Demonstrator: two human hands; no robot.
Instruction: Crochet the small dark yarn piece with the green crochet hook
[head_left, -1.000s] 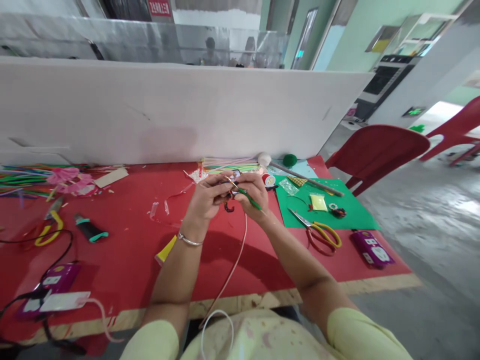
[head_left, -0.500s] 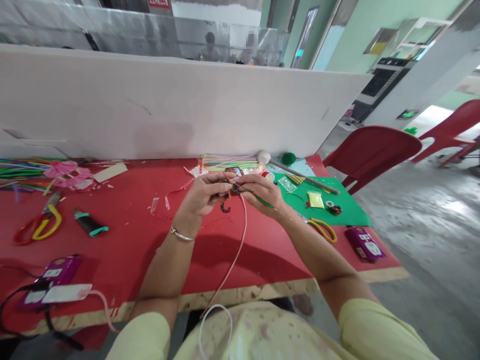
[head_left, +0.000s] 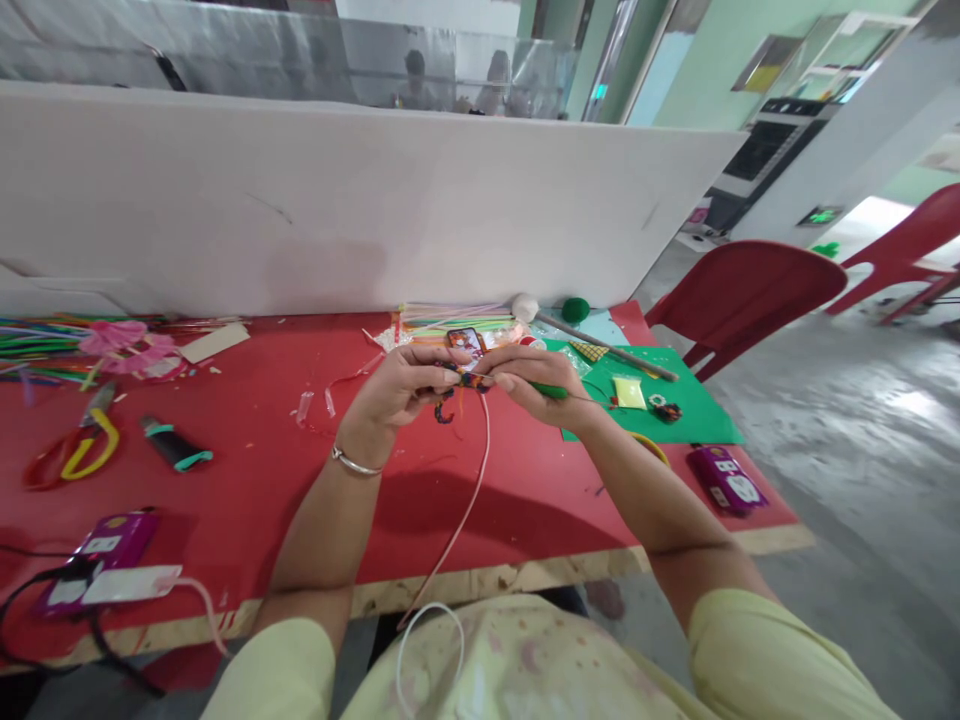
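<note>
Between my fingertips is a small dark crocheted piece with orange flecks; a curled dark end hangs below it. My left hand is closed in a pinch on the left part of this piece. In my right hand, closed, is a crochet hook with a green handle, its thin shaft pointing left into the piece. Its very tip is too small to make out. Just behind the fingers a phone with a lit screen is partly hidden. From near it a pink cable runs down toward my lap.
Yellow-and-red scissors and a black-and-teal cutter lie left on the red table. Pink flowers and coloured stems are behind them. A green sheet and a purple box are right. A white board stands behind.
My right hand has moved slightly right, away from the left, and the hook lies flatter. More of the crocheted piece and the phone screen shows. The left hand keeps its pinch.
</note>
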